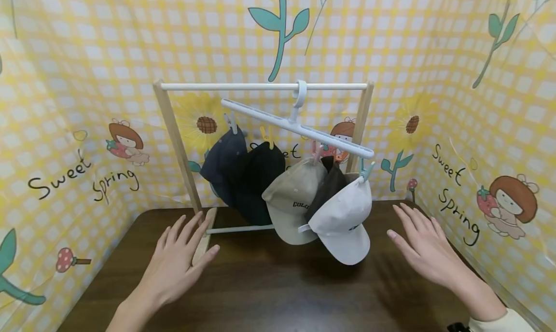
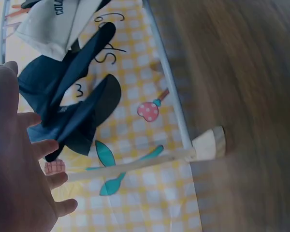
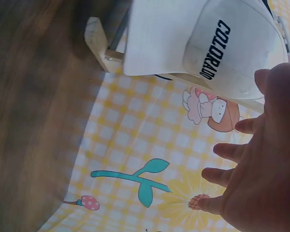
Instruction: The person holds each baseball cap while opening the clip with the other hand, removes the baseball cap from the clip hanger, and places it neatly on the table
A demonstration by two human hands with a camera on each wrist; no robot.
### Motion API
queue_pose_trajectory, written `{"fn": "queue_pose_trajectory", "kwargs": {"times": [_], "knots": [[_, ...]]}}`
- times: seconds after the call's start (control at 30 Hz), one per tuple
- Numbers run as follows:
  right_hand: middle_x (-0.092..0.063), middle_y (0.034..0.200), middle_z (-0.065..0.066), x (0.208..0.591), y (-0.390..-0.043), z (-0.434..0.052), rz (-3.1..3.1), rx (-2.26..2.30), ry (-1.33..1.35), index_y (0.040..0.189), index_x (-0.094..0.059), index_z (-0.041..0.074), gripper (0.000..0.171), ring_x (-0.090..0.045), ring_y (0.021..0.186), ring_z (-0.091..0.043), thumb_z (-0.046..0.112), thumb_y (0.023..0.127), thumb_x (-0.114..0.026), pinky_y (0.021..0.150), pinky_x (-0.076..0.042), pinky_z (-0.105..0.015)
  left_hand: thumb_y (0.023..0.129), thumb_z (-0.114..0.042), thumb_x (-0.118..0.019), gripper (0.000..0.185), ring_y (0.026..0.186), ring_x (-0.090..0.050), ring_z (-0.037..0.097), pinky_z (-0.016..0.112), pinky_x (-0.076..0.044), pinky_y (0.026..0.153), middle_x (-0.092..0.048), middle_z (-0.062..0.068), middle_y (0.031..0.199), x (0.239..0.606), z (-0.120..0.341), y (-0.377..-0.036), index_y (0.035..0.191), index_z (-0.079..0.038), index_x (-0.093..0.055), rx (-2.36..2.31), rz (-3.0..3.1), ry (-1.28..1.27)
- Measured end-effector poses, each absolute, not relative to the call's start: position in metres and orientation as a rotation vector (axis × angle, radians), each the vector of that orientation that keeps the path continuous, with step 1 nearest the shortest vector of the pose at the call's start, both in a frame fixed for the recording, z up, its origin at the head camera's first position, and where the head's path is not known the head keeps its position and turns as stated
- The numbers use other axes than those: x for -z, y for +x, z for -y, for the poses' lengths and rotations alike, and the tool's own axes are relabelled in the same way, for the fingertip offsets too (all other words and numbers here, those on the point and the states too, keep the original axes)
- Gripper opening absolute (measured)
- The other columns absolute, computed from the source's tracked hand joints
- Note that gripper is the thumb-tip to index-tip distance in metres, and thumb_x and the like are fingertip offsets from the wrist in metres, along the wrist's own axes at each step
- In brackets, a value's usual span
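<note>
Several caps hang in a row from a tilted light-blue hanger (image 1: 299, 127), each by a clothes peg. A white cap (image 1: 345, 216) is at the low right end, lettered COLORADO in the right wrist view. Left of it come a dark brown cap (image 1: 327, 189), a beige cap (image 1: 295, 197), a black cap (image 1: 260, 182) and a navy cap (image 1: 223, 160). My left hand (image 1: 180, 259) is held with fingers spread in front of the rack's left foot, holding nothing. To the right of the white cap, my right hand (image 1: 427, 245) is spread likewise and bare.
The hanger hooks over the white top bar (image 1: 226, 87) of a wooden rack (image 1: 175, 144), which stands on a dark brown table (image 1: 278, 293). A yellow checked cloth (image 1: 108, 57) with printed flowers and figures covers the walls behind and at both sides.
</note>
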State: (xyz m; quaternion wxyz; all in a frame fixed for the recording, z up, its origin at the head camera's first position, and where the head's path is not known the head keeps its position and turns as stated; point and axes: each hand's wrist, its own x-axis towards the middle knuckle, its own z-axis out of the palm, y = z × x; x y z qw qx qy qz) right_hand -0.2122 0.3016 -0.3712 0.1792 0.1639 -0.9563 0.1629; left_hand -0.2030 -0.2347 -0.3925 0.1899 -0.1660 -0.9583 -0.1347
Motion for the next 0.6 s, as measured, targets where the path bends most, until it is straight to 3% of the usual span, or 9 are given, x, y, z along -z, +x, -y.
{"fn": "queue_pose_trajectory", "kwargs": {"times": [0.23,0.6], "knots": [[-0.037,0.157,-0.023,0.364,-0.218,-0.3,2.59,-0.513,0.499,0.16,-0.03,0.01,0.062,-0.033,0.141,-0.051,0.036,0.108,-0.051,0.109,-0.021,-0.073,0.103,-0.062,-0.044,0.069,0.15,-0.024,0.042,0.066,-0.02,0.115,-0.03,0.001,0.166,0.388,0.216,-0.208,0.162,-0.031,-0.027,0.426,2.672,-0.489],[-0.039,0.155,-0.024,0.344,-0.229,-0.293,2.542,-0.621,0.473,0.157,-0.033,0.006,0.059,-0.036,0.14,-0.05,0.035,0.109,-0.05,0.103,-0.029,-0.074,0.104,-0.06,-0.045,0.064,0.147,-0.034,0.039,0.066,-0.031,0.109,-0.042,0.0,0.158,0.381,0.189,-0.223,0.16,-0.03,-0.035,0.507,2.622,-0.559]]}}
